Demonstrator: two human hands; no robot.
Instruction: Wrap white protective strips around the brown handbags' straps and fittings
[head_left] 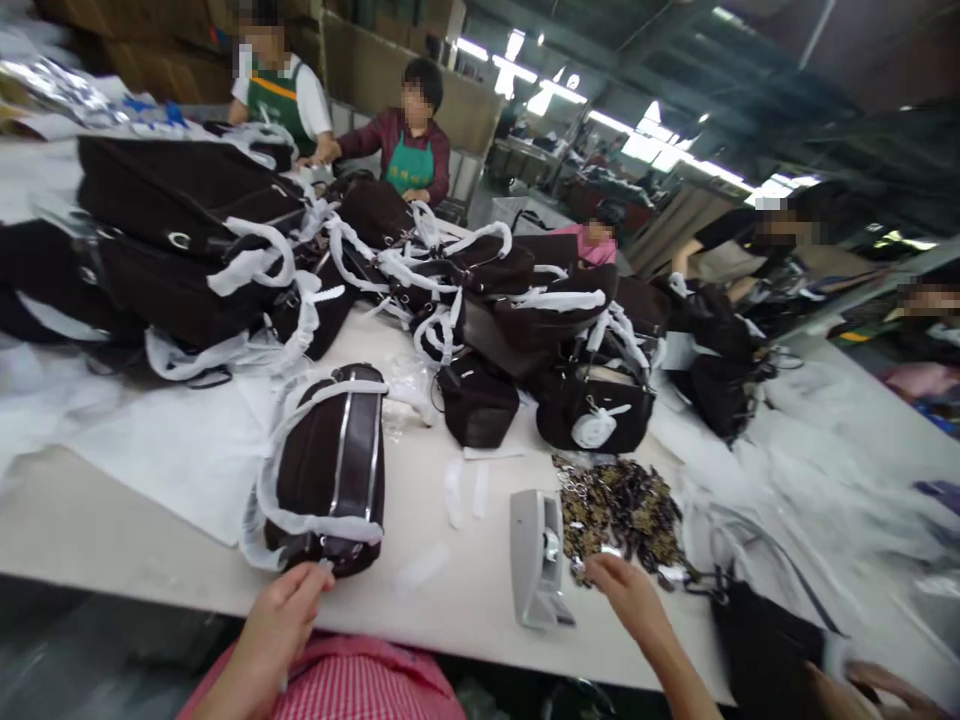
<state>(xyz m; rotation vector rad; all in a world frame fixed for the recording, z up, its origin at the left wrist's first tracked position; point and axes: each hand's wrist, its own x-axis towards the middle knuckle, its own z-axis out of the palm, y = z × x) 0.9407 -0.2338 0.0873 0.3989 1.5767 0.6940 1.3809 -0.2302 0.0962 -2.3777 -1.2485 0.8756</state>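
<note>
A dark brown handbag (pixel 307 460) lies on the table, its handles wrapped in white paper and a glossy band along its side. At its near end, my left hand (pixel 289 605) is closed in a pinch on a small pale thing I cannot make out, close to the bag's metal fitting. My right hand (pixel 626 595) is pinched at the near edge of a pile of bronze-coloured charms with dark straps (pixel 626 505); what its fingertips hold is too small to tell. Between my hands stands a grey tape dispenser (pixel 532 560).
More dark bags (pixel 195 220) with wrapped handles are heaped across the back. White paper sheets (pixel 187 450) lie on the left. Another person's hand (pixel 892 690) is beside a black bag (pixel 772 640) at right. Co-workers (pixel 409 150) stand across the table (pixel 442 600).
</note>
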